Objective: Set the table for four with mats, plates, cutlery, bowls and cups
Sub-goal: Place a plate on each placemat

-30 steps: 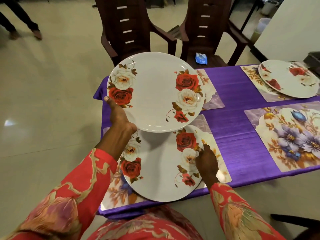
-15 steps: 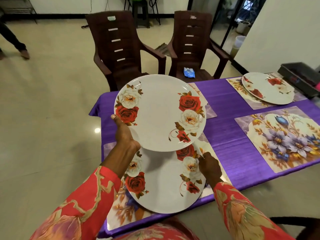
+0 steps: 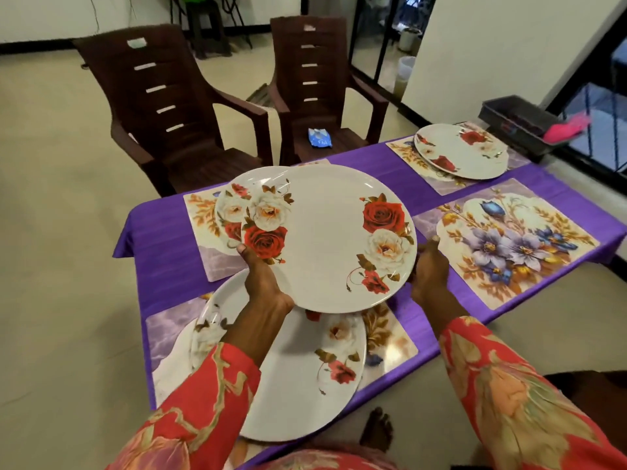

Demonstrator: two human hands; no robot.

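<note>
I hold a white plate with red and white roses (image 3: 325, 242) in the air over the purple table (image 3: 380, 171). My left hand (image 3: 263, 283) grips its lower left rim and my right hand (image 3: 429, 271) grips its right rim. Under it, a matching plate (image 3: 298, 385) lies on the near-left floral mat (image 3: 386, 337). Another plate (image 3: 229, 212) shows partly behind the held one, over the far-left mat (image 3: 200, 215). A further plate (image 3: 461, 150) lies on the far-right mat (image 3: 403, 150). The near-right mat (image 3: 509, 239) is bare.
Two dark brown chairs (image 3: 169, 110) (image 3: 315, 86) stand beyond the table; a blue packet (image 3: 319, 137) lies on the right seat. A dark tray (image 3: 519, 123) with something pink sits at the far right. My bare foot (image 3: 376, 432) is by the near edge.
My right hand left the near plate and took the right rim of the raised plate. The raised plate shifted right, and a plate over the far-left mat came into view.
</note>
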